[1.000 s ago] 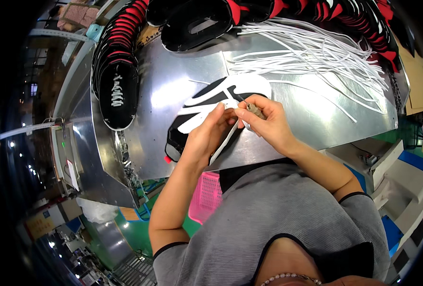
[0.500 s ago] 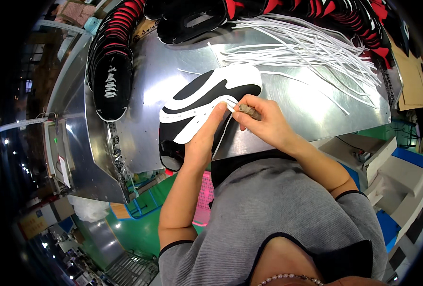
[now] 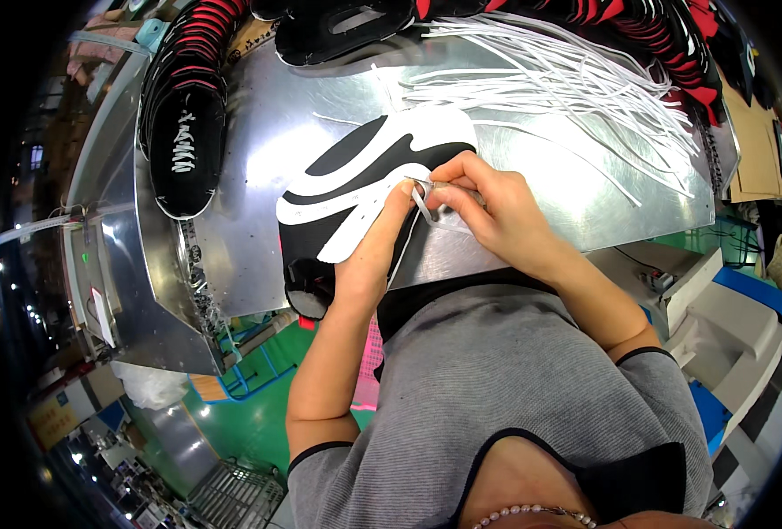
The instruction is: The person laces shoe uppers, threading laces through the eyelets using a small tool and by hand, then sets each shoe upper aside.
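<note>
A black-and-white shoe upper (image 3: 320, 208) lies on its side on the metal table. My left hand (image 3: 375, 231) is closed on its white eyelet strip, thumb on top near the strip's end. Close against that thumb, my right hand (image 3: 488, 201) pinches an awl-like hand tool (image 3: 423, 182). Its thin metal shaft reaches the strip's edge; its handle is mostly hidden by the fingers. A white shoelace (image 3: 423, 210) loops between both hands, and one length passes below my right fingers. Another length hangs along the upper toward the table edge. The tool's tip is too small to make out.
Loose white laces (image 3: 541, 84) spread across the far right of the metal table (image 3: 263, 212). A row of nested black-and-red uppers (image 3: 182, 159) stands along the left. More black uppers (image 3: 342, 35) line the back. Right of the table is a beige-and-blue plastic unit (image 3: 726, 322).
My right fingers have closed in over the tool's brown handle, which showed before. The lace now forms a loop between the hands. The whole view has shifted slightly.
</note>
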`<state>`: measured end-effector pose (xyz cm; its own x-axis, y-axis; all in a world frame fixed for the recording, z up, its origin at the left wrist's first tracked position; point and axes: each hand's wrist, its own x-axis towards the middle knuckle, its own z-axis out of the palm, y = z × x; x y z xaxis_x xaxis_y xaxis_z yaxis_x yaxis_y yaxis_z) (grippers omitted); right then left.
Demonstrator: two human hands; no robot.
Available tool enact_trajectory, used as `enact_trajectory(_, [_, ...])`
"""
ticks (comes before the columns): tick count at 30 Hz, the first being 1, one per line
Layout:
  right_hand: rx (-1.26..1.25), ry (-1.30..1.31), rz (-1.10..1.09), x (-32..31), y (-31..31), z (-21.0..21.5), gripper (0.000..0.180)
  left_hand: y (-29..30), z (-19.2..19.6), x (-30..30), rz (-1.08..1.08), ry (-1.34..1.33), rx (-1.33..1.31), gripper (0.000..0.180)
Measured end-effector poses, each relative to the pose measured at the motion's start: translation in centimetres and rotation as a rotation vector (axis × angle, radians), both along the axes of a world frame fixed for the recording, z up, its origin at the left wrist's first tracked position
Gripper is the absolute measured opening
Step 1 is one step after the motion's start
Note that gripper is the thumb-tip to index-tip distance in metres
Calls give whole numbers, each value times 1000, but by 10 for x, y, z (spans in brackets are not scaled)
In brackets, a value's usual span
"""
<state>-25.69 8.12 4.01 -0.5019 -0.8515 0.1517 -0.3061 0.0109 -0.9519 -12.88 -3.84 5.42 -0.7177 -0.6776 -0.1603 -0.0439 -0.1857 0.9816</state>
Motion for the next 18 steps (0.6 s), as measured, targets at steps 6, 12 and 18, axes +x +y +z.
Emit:
enact_trajectory(6, [123, 37, 33, -1, -15, 14, 14, 4, -18, 3, -54, -64, -709, 17])
enact_trajectory(12, [233, 336, 79, -5, -28, 13, 19, 4, -22, 4, -53, -6, -583, 21])
enact_trajectory(18, [189, 282, -104, -45, 22, 38, 32, -12, -15, 19, 4, -144, 75, 43])
